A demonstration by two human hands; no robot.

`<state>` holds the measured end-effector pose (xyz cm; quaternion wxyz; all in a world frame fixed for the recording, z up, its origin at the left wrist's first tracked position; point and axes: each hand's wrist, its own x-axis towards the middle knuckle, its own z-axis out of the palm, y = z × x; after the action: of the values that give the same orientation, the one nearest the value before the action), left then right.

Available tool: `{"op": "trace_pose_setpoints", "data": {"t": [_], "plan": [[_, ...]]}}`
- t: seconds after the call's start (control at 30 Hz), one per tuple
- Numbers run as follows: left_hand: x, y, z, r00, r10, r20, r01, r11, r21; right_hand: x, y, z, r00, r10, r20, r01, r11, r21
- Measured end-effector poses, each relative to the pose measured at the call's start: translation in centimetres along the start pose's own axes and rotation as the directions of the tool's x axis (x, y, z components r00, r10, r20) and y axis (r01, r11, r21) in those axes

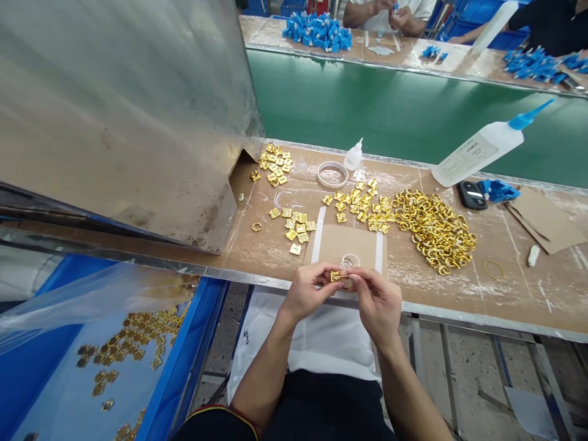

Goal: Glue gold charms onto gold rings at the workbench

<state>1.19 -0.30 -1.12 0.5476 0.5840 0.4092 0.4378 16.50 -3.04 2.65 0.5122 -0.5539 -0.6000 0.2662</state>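
My left hand (307,292) pinches a small gold square piece (335,277) at the table's front edge. Between the fingertips of my right hand (380,301) is a thin stick (344,277), its tip touching the gold piece. Just beyond my fingers sits a small clear round dish (350,261) on a taped cardboard sheet (344,239). Flat gold square plates (296,223) lie to the left of the sheet. Behind it are gold pieces (361,199), next to a large pile of gold open rings (436,229) on the right.
A metal housing (124,110) stands at left, above a blue bin (184,343) of gold discs. A tape roll (332,174), a small bottle (353,156) and a large tilted bottle (478,150) stand toward the green belt (367,98). Across it, co-workers' hands (402,18) are near blue pieces (316,30).
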Motion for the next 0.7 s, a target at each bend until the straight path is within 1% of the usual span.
{"op": "trace_pose_setpoints", "data": {"t": [0.1, 0.23, 0.4, 0.47, 0.6, 0.63, 0.7], "plan": [[0.0, 0.0, 0.0, 1.000, 0.000, -0.002, 0.000, 1.000, 0.014, 0.0, 0.1, -0.1, 1.000, 0.002, -0.010, -0.002, 1.000, -0.008], [0.0, 0.0, 0.0, 1.000, 0.011, 0.005, -0.011, 1.000, -0.001, 0.0, 0.2, -0.1, 1.000, -0.010, 0.020, 0.010, 1.000, 0.005], [0.0, 0.1, 0.0, 0.999, 0.041, 0.005, -0.041, 0.999, 0.007, -0.1, 0.3, -0.1, 1.000, -0.020, 0.004, 0.020, 0.999, -0.031], [0.0, 0.2, 0.0, 0.998, 0.066, -0.011, -0.066, 0.998, 0.021, 0.1, 0.4, -0.5, 0.999, -0.050, -0.009, 0.050, 0.997, -0.053], [0.1, 0.3, -0.1, 0.987, 0.155, -0.046, -0.151, 0.986, 0.073, 1.3, 1.0, -1.5, 0.984, -0.144, -0.102, 0.127, 0.980, -0.153], [0.1, 0.4, -0.2, 0.984, 0.174, -0.048, -0.170, 0.982, 0.081, 1.6, 1.2, -1.6, 0.979, -0.173, -0.105, 0.151, 0.971, -0.188], [0.2, 0.4, -0.2, 0.981, 0.190, -0.048, -0.186, 0.979, 0.088, 2.3, 1.7, -1.7, 0.971, -0.230, -0.058, 0.209, 0.945, -0.250]]}}
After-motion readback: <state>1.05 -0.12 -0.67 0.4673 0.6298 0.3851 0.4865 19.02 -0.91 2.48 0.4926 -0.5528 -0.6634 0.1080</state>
